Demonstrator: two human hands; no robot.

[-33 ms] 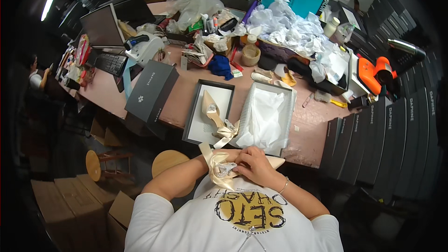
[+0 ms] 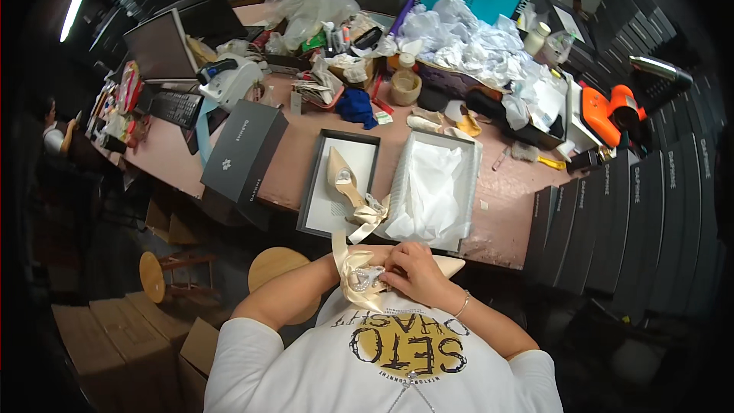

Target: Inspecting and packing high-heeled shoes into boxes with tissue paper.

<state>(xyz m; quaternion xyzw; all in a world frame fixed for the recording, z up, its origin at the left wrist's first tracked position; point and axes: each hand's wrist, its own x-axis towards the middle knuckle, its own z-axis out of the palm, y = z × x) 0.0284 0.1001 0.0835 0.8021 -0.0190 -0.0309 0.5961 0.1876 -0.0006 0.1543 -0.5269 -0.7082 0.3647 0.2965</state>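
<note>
A beige pointed-toe shoe (image 2: pixel 448 265) with a cream satin bow (image 2: pixel 356 271) is held in front of my chest, toe to the right. My left hand (image 2: pixel 371 253) reaches behind the shoe and supports it; its fingers are mostly hidden. Bent fingers of my right hand (image 2: pixel 414 269) pinch at the shoe's opening, beside pale stuffing with a beaded-looking trim (image 2: pixel 365 278). What lies between the fingertips is hidden. Just beyond, the matching beige heeled shoe (image 2: pixel 342 173) rests in a dark-rimmed box lid (image 2: pixel 304 210), its ribbon hanging over the near edge.
Right of the lid sits an open box (image 2: pixel 472 183) with white tissue paper (image 2: pixel 430 183). A closed dark shoebox (image 2: pixel 246 149) lies at the left. Crumpled paper (image 2: pixel 466 38) piles at the back. Stacked shoeboxes (image 2: pixel 612 222) line the right; a stool (image 2: pixel 279 271) stands near my left elbow.
The view has shifted slightly, so the table's things appear a little further left. Both hands and the held shoe keep nearly the same pose.
</note>
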